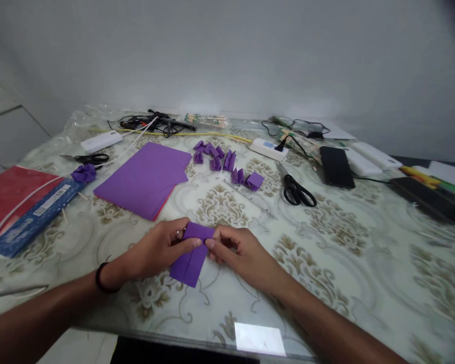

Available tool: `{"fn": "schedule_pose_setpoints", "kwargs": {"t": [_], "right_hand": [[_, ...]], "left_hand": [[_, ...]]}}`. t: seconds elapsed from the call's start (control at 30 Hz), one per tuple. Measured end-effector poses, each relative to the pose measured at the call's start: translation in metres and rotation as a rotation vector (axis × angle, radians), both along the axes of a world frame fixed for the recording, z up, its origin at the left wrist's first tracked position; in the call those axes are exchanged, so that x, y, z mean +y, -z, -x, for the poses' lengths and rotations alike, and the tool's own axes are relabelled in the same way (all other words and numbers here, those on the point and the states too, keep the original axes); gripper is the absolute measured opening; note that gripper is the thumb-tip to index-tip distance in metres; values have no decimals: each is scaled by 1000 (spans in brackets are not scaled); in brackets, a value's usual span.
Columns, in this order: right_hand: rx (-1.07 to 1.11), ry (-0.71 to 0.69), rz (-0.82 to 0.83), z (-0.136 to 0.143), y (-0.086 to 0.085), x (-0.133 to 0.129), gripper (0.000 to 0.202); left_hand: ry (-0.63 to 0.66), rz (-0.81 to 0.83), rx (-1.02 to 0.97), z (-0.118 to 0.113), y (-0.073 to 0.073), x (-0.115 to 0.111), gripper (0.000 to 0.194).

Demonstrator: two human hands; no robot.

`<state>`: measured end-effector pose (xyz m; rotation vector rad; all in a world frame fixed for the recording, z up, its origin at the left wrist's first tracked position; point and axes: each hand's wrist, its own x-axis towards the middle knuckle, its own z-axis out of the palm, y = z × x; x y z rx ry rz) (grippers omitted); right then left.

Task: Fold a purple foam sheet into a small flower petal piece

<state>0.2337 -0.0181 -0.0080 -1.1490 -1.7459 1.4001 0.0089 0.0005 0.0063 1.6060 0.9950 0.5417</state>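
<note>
Left hand and right hand are pinched, thumbs uppermost, on the folded purple paper strip, held on the near side of the purple paper stack. For clean creases, the strip's edges should probably be kept aligned and pressed evenly.

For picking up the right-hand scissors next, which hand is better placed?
Likely the right hand: it is nearer those scissors, while the left hand is farther left. Both pinch the purple paper.
</note>
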Motion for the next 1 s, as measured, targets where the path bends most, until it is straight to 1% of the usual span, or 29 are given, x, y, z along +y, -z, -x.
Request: {"fn": "schedule_pose_setpoints", "kwargs": {"t": [0.13,0.23,0.3,0.37,0.43,0.5,0.57,0.63,0.77,0.9,1.0], "right_hand": [[-36,12,-39,-1,-7,-1,29],[-52,27,-51,0,-9,-4,25],[-8,56,-65,0,-7,-5,16],[59,60,-107,-1,-6,-5,9],[99,19,-164,-2,-6,-5,20],[80,-52,-233,-3,-6,-5,34],[44,-119,-302,-3,-7,-5,39],[32,-160,-349,-2,-8,-4,35],[38,-157,-378,-1,-6,-3,30],[-18,-179,-392,-2,-2,-4,33],[-40,-202,-390,-1,2,-6,34]], "left_hand": [[81,82,-65,1,-2,1,23],[79,130,-100,2,-3,3,22],[18,137,-135,3,-2,4,26],[-86,119,-171,5,1,6,29],[-181,111,-207,6,4,8,30],[-226,128,-242,5,6,8,30],[-223,143,-266,4,8,8,29],[-194,152,-275,3,8,8,29],[-160,145,-264,0,6,7,30],[-143,116,-243,-1,4,6,28],[-122,104,-229,-1,5,5,27]]}}
